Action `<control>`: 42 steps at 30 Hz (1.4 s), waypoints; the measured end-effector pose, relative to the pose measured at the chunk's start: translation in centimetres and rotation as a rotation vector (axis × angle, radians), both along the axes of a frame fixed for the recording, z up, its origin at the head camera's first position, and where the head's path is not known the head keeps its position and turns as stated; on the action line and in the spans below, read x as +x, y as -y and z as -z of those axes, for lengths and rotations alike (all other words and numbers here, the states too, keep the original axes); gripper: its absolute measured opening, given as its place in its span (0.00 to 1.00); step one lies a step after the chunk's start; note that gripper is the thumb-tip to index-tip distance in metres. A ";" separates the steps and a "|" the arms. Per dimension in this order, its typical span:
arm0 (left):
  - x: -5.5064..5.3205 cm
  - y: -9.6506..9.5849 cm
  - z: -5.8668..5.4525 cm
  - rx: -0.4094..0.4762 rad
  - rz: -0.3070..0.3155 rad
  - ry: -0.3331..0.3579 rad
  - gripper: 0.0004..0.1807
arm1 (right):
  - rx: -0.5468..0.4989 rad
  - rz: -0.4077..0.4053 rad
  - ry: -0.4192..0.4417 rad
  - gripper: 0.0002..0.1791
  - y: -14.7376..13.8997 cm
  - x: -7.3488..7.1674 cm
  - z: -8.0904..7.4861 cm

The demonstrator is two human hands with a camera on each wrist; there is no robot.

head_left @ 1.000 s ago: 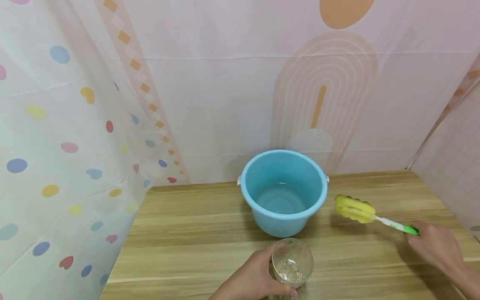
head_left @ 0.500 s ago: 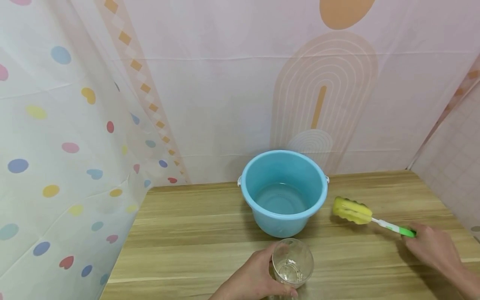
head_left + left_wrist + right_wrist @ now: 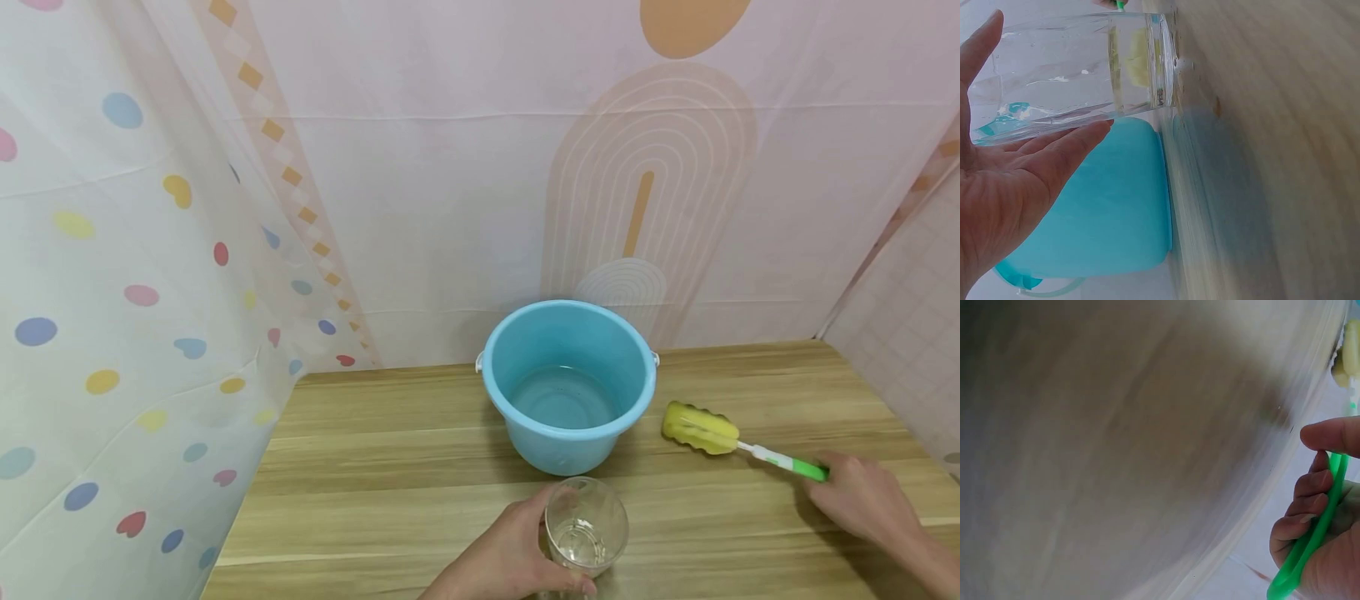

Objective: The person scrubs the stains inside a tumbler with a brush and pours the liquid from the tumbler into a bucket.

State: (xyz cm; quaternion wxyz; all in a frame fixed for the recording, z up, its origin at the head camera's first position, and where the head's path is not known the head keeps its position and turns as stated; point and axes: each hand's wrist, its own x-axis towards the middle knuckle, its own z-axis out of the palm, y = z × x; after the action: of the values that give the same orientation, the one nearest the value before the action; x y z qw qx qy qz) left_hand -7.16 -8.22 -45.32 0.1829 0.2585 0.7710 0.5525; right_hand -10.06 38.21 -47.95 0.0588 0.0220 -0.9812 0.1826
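Note:
My left hand (image 3: 506, 552) holds a clear drinking glass (image 3: 587, 521), thumb on the near side and fingers on the far side. The glass stands upright on the table with a little clear liquid low inside. In the left wrist view, the base of the glass (image 3: 1163, 59) meets the wood. Farther right, my right hand (image 3: 862, 498) grips the green handle of a sponge bottle brush (image 3: 701, 429). Its yellow sponge head points left, low over the table. Fingers curl around the green handle (image 3: 1311, 550) in the right wrist view.
A light blue bucket (image 3: 562, 454) with shallow water stands just behind the glass, left of the sponge head. The wooden table (image 3: 375, 467) runs back to a patterned curtain (image 3: 442, 208). A dotted curtain (image 3: 150, 333) hangs at the left, a pale one (image 3: 907, 317) at the right.
The bottle brush has shifted slightly left and down toward the table, together with my right hand. The left hand, glass and bucket have not moved.

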 end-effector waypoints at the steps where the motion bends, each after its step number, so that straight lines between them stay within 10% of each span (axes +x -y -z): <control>1: 0.0 0.0 0.0 0.002 0.000 0.005 0.45 | 0.000 -0.004 -0.009 0.16 0.0 0.0 0.1; 25: -0.1 0.0 -0.3 0.000 0.002 -0.021 0.47 | -0.110 -0.020 0.268 0.13 -1.0 -0.9 -0.3; 42: 0.0 0.0 0.1 0.010 0.004 -0.012 0.47 | -0.075 -0.085 0.249 0.25 -1.5 -1.3 -1.7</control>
State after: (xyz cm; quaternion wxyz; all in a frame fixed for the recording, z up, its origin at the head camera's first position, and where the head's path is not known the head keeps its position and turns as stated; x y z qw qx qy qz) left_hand -7.15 -8.17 -45.37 0.1780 0.2643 0.7688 0.5545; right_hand -11.35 39.71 -46.24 -0.0703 0.0384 -0.9716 0.2227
